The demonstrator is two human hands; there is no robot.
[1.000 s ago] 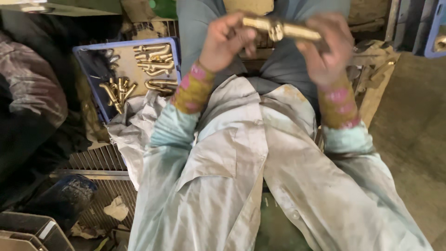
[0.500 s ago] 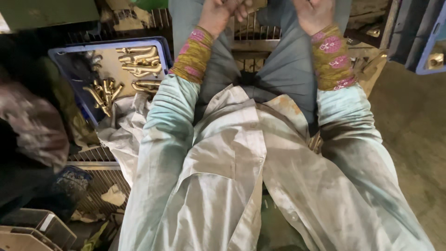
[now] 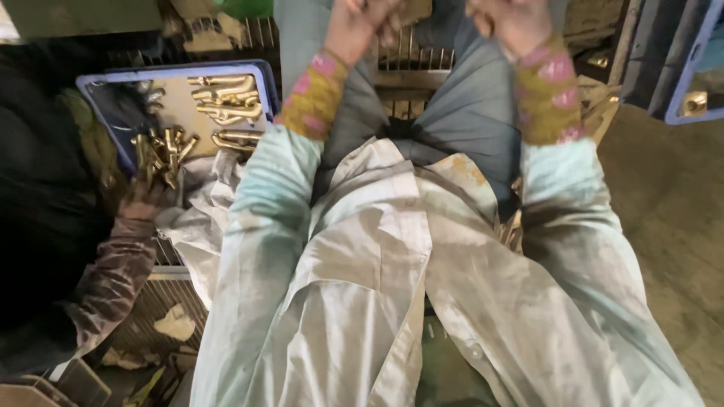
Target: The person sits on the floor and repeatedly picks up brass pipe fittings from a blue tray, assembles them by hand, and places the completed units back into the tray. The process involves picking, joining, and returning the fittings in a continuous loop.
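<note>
- Both grips sit at the very top edge of the head view: the left hand (image 3: 366, 19) is curled into a loose fist, fingers folded in, and the right hand (image 3: 507, 19) is likewise curled, but the frame cuts them off, so I cannot tell what either one has hold of.
- A sliver of a dull brass-coloured metal piece (image 3: 411, 9) shows between the two hands, just beside the left hand's fingers; it may be held there, though the view is too cropped to be sure.
- Each wrist wears a knitted yellow cuff with pink flowers (image 3: 313, 94), and below them run pale blue-green work sleeves (image 3: 260, 218), grimy at the forearm.
- An off-white, stained work coat (image 3: 377, 286) hangs open over the lap, with grey-blue trousers (image 3: 467, 113) showing above it.
- Left of the left arm stands a blue plastic crate (image 3: 264, 75) lined with tan card, holding long brass-coloured tap fittings (image 3: 226, 102) in its far part and a cluster of short brass fittings (image 3: 162, 151) nearer its front wall.
- Another person's gloved hand (image 3: 139, 200), on a brownish patterned sleeve, rests just under that short cluster, at the crate's near edge.
- A second blue crate (image 3: 697, 68) sits at the far right, well apart, with one small brass piece (image 3: 694, 102) inside.
- Bare concrete floor (image 3: 671, 226) lies to the right of the legs.
</note>
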